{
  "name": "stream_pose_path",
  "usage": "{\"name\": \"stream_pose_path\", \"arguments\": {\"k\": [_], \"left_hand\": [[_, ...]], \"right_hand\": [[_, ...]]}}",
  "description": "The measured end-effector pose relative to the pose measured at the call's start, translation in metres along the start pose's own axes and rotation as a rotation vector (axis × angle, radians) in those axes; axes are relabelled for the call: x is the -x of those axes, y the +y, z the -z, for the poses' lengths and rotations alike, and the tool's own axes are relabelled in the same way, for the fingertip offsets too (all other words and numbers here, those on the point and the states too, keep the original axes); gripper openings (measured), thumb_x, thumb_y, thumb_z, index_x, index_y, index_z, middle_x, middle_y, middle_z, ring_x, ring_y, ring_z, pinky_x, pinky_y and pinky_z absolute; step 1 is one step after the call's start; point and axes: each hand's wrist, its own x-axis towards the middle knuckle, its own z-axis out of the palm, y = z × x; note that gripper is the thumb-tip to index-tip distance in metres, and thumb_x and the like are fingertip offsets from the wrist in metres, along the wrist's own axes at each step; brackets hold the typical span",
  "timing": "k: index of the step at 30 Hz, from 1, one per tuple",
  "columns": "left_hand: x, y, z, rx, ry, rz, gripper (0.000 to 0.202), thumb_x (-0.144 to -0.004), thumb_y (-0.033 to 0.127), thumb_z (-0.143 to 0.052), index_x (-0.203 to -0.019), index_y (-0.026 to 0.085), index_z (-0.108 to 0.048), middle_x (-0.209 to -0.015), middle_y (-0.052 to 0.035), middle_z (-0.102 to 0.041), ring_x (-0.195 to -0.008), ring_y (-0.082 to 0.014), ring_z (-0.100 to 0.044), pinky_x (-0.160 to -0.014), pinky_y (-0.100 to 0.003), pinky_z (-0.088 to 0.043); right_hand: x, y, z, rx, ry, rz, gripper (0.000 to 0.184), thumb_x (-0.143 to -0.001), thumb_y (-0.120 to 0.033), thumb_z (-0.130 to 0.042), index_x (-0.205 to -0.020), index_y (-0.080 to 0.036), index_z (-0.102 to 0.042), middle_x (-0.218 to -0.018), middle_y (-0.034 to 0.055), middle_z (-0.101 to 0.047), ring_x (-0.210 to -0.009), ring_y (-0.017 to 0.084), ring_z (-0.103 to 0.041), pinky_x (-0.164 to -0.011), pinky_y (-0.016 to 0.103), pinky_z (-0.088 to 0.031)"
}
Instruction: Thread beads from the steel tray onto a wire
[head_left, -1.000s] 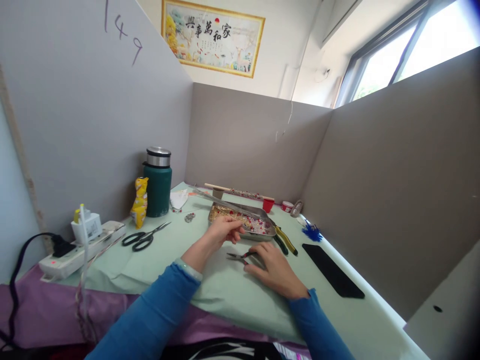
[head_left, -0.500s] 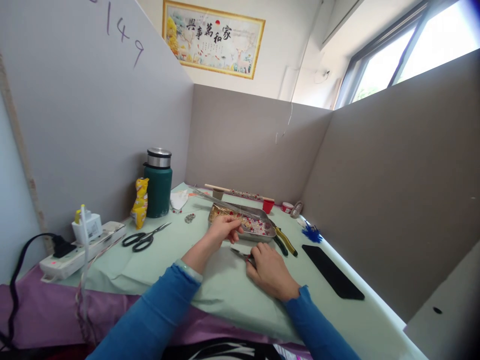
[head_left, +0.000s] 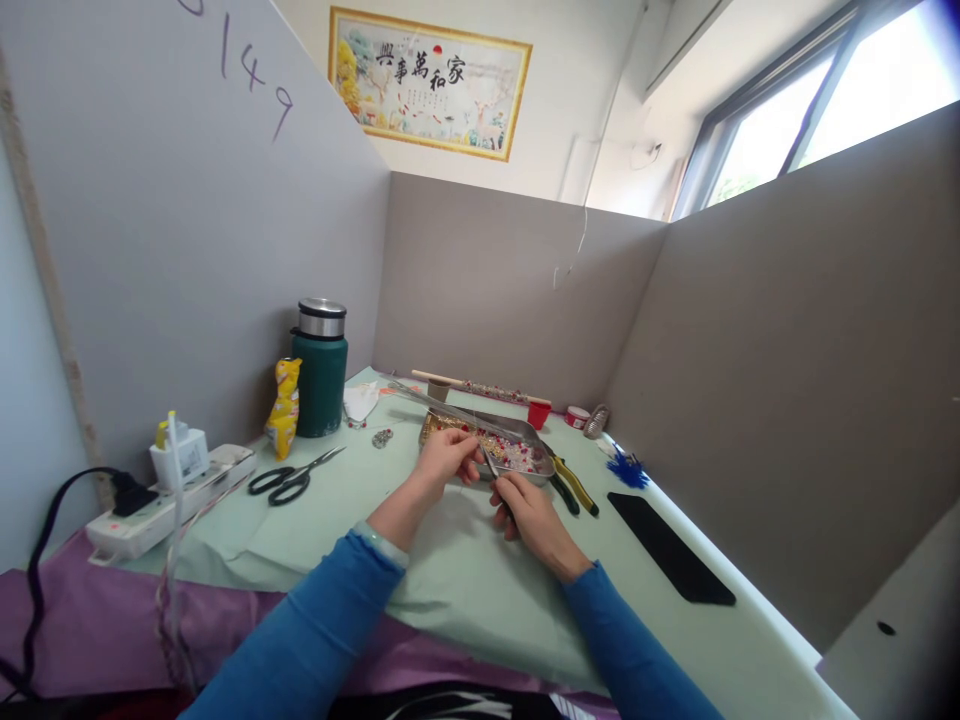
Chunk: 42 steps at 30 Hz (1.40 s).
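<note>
Just over the front of a metal tray point(head_left: 541, 474) of gold, red and clear beads, my left hand point(head_left: 448, 458) is closed in a pinch. A fine strand seems to rise from its fingertips, too thin to make out well. My right hand point(head_left: 531, 515) is wrapped round a slim pointed metal tool point(head_left: 488, 462) that looks like small pliers; its handles are hidden in the palm. The tool's tip points up and left, right at my left fingertips. Whether it grips the strand, I cannot tell.
Yellow-and-black pliers point(head_left: 576, 485) lie right of the tray, near a black flat strip point(head_left: 670, 548). Behind stand a red cup point(head_left: 538, 414) and a beaded stick point(head_left: 491, 391). Scissors point(head_left: 295, 478), a green flask point(head_left: 321, 385) and a power strip point(head_left: 217, 480) are leftward. Partitions enclose the table.
My right hand has lifted off the cloth and moved up and forward. The tool's tip has swung up to my left fingertips. My left hand has barely moved.
</note>
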Motion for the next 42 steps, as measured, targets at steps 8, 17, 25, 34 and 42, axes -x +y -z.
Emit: {"name": "stream_pose_path", "arguments": {"k": [8,17,25,34,42], "left_hand": [[-0.001,-0.002,-0.002,-0.042,-0.027,-0.003,0.012,-0.078,0.019,-0.052,-0.068,0.012,-0.052,-0.059,-0.0009,-0.06,-0.035,-0.0077,-0.051,-0.034,-0.018,-0.037],[0.001,-0.001,-0.003,-0.043,-0.016,-0.009,0.009,-0.078,0.019,-0.052,-0.072,0.013,-0.05,-0.059,-0.0002,-0.06,-0.034,-0.0078,-0.051,-0.034,-0.018,-0.037],[0.002,-0.001,-0.003,-0.057,-0.034,0.004,0.008,-0.078,0.018,-0.052,-0.074,0.013,-0.049,-0.059,-0.0004,-0.061,-0.035,-0.0078,-0.051,-0.034,-0.018,-0.038],[0.001,-0.003,-0.004,-0.051,-0.035,-0.01,0.01,-0.078,0.02,-0.054,-0.074,0.013,-0.049,-0.06,-0.0013,-0.062,-0.036,-0.008,-0.052,-0.035,-0.018,-0.039],[0.001,-0.003,-0.004,-0.017,-0.039,0.007,0.014,-0.077,0.024,-0.057,-0.074,0.013,-0.048,-0.06,-0.0022,-0.062,-0.036,-0.0088,-0.052,-0.035,-0.018,-0.039]], "right_hand": [[0.002,0.006,-0.003,0.017,0.041,0.036,0.03,-0.085,-0.044,-0.039,-0.078,-0.018,-0.052,-0.071,0.0013,-0.059,-0.053,0.011,-0.055,-0.04,0.019,-0.04],[0.001,0.007,-0.005,0.037,0.051,0.035,0.029,-0.085,-0.043,-0.038,-0.078,-0.019,-0.052,-0.07,0.0002,-0.059,-0.051,0.011,-0.054,-0.039,0.018,-0.039],[0.001,0.01,-0.007,0.06,0.069,0.062,0.029,-0.086,-0.043,-0.037,-0.078,-0.019,-0.052,-0.069,0.0001,-0.059,-0.05,0.01,-0.053,-0.039,0.018,-0.039],[0.001,0.012,-0.01,0.051,0.068,0.061,0.031,-0.087,-0.044,-0.035,-0.078,-0.019,-0.052,-0.068,0.0,-0.059,-0.049,0.011,-0.054,-0.037,0.019,-0.038],[0.001,0.012,-0.009,0.135,0.104,0.113,0.033,-0.088,-0.042,-0.034,-0.076,-0.018,-0.053,-0.066,0.0004,-0.06,-0.048,0.01,-0.053,-0.046,0.02,-0.038]]}}
